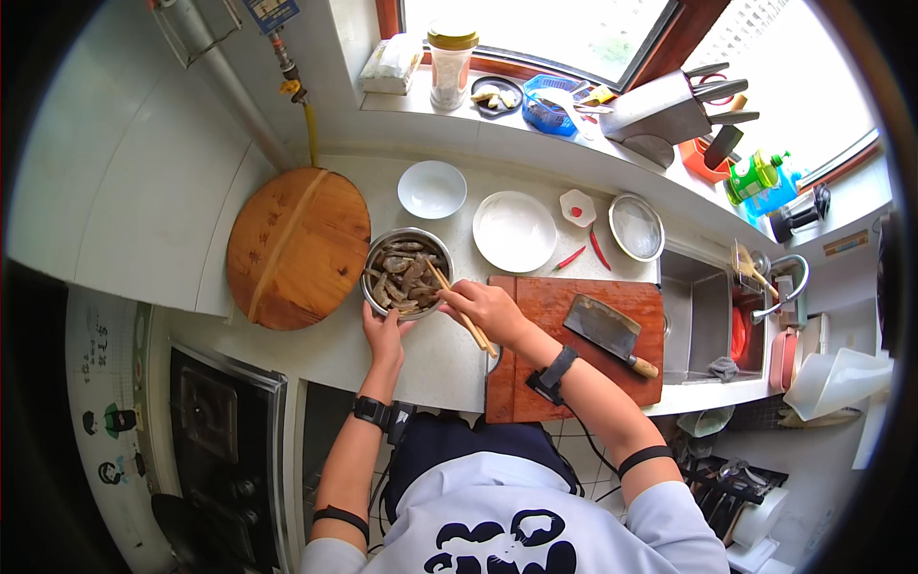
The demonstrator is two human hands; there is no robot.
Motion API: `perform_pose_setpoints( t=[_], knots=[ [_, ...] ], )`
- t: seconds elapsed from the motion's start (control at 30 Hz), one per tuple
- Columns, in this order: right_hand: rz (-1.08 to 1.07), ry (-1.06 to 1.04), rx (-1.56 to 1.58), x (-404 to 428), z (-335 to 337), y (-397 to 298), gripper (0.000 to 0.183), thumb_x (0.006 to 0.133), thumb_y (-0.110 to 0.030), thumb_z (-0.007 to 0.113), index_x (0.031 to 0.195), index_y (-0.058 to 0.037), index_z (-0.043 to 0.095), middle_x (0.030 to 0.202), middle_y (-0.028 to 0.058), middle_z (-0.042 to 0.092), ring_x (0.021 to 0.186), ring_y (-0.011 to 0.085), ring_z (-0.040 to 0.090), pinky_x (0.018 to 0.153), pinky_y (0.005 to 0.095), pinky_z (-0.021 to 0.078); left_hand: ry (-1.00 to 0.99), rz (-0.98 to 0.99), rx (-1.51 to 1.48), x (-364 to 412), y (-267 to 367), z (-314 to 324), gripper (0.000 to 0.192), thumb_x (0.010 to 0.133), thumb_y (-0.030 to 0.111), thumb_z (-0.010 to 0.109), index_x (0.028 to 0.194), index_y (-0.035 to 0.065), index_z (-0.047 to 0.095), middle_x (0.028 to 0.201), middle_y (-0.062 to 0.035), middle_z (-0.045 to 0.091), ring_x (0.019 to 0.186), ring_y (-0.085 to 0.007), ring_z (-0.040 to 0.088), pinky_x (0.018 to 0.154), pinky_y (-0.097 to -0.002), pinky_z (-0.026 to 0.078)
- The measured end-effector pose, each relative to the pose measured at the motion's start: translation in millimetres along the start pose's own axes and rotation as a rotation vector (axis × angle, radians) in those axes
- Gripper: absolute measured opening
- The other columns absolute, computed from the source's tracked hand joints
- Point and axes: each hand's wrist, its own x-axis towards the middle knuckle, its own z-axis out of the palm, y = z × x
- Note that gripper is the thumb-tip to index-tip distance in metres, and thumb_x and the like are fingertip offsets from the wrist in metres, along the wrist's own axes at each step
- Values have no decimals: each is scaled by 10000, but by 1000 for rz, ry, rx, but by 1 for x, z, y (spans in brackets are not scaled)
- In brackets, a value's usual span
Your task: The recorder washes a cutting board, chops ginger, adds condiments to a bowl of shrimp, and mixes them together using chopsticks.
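Note:
Raw grey shrimp (407, 274) fill a round stainless steel bowl (448, 247) on the white countertop. My left hand (385, 336) grips the bowl's near rim, with the thumb and fingers at its edge. In my right hand (482, 310) is a pair of wooden chopsticks (470, 331), slanting down to the left. Their tips reach in among the shrimp at the bowl's right side. Whether the tips pinch a shrimp I cannot tell.
A round wooden lid (297, 251) leans left of the bowl. Behind stand a white bowl (432, 188) and a white plate (514, 231). Red chilies (571, 257) lie farther right. A cleaver (601, 324) rests on the wooden cutting board (531, 402), beside the sink (678, 301).

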Motion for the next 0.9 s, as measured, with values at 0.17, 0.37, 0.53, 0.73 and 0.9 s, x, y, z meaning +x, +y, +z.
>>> perform_pose_setpoints(
  t=[0.17, 0.37, 0.53, 0.73, 0.9],
  knots=[
    [120, -68, -35, -1, -5, -6, 209, 839, -208, 679, 993, -74, 634, 816, 79, 594, 623, 251, 603, 523, 341, 498, 32, -33, -42, 10, -5, 3, 610, 919, 43, 532, 1437, 92, 212, 1365, -164, 381, 1119, -272, 538, 775, -402, 593],
    [204, 232, -35, -23, -49, -24, 215, 830, -185, 678, 1011, -82, 623, 811, 64, 567, 641, 228, 599, 543, 326, 499, 83, -130, -111, -36, -8, 39, 702, 966, 257, 528, 1406, 135, -6, 1326, -232, 332, 1143, -382, 488, 967, -504, 459],
    [242, 186, -231, -92, -115, -36, 225, 790, -113, 637, 1009, -68, 609, 866, 85, 559, 678, 227, 606, 549, 314, 501, -409, -337, -17, -104, -7, 109, 520, 968, 311, 522, 1328, 91, 219, 1150, -167, 440, 1046, -290, 544, 872, -444, 498],
    [252, 50, -438, -198, -199, -34, 252, 790, -104, 634, 1040, -81, 641, 883, 61, 565, 779, 207, 623, 647, 290, 526, -956, -708, 60, -179, -42, 234, 415, 979, 426, 445, 1138, 72, 592, 950, -37, 643, 920, -132, 598, 801, -276, 461],
    [251, 20, -593, -297, -280, -9, 213, 784, -130, 598, 980, -48, 613, 897, 57, 564, 848, 214, 610, 756, 313, 518, -1100, -866, 182, -236, -112, 327, 319, 952, 338, 526, 1107, 72, 607, 861, 10, 653, 799, -111, 617, 768, -275, 462]
  ],
)
